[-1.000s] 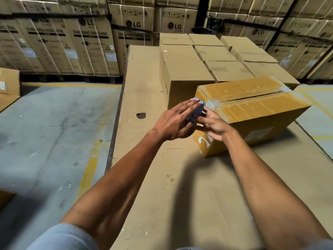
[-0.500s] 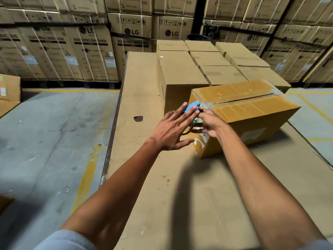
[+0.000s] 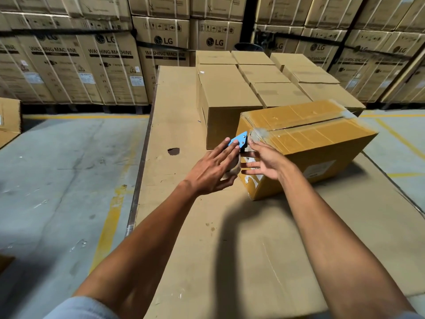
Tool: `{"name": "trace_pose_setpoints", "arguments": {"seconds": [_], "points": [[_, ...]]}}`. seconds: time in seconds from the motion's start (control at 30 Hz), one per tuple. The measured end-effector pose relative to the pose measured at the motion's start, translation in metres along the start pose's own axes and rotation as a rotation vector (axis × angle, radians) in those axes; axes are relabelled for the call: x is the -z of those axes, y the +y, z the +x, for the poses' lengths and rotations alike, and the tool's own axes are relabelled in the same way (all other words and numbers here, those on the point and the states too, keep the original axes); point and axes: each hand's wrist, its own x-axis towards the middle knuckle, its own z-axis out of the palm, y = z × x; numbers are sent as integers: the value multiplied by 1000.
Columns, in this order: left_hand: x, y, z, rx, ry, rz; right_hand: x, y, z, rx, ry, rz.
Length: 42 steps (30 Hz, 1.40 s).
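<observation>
A yellow-brown cardboard box (image 3: 322, 137), glossy with clear tape along its top seam, lies on a cardboard-covered platform (image 3: 207, 249). My left hand (image 3: 211, 171) holds a blue tape dispenser (image 3: 240, 139) with its roll at the box's near left top corner; the fingers lie along the blue plate and the thumb reaches under the roll. My right hand (image 3: 266, 161) presses its spread, straight fingers on the box's near end face, just right of the dispenser. Crumpled clear tape sits on that corner.
Several plain cartons (image 3: 230, 93) stand in rows behind the box on the platform. A small hole (image 3: 173, 151) marks the cardboard sheet to the left. Grey floor with yellow lines (image 3: 108, 226) lies left and right. Stacked washing machine boxes (image 3: 110, 65) line the back.
The blue dispenser has tilted up at the box corner, showing more of its plate. My right hand has opened out and now lies flat on the end face.
</observation>
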Motion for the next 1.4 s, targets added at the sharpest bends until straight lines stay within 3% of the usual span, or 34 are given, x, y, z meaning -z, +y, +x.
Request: {"name": "trace_pose_setpoints", "arguments": {"seconds": [0.47, 0.8, 1.03, 1.17, 1.4], "points": [[-15, -17, -2, -16, -28, -130, 13, 28, 21, 113, -36, 26], [-23, -45, 4, 32, -20, -192, 2, 39, 67, 207, -171, 62], [-35, -61, -7, 128, -37, -199, -16, 49, 98, 220, -123, 9], [-38, -64, -19, 198, -77, -55, -22, 62, 115, 188, -58, -32], [-63, -73, -40, 177, -220, -40, -37, 94, 132, 89, -5, -84]]}}
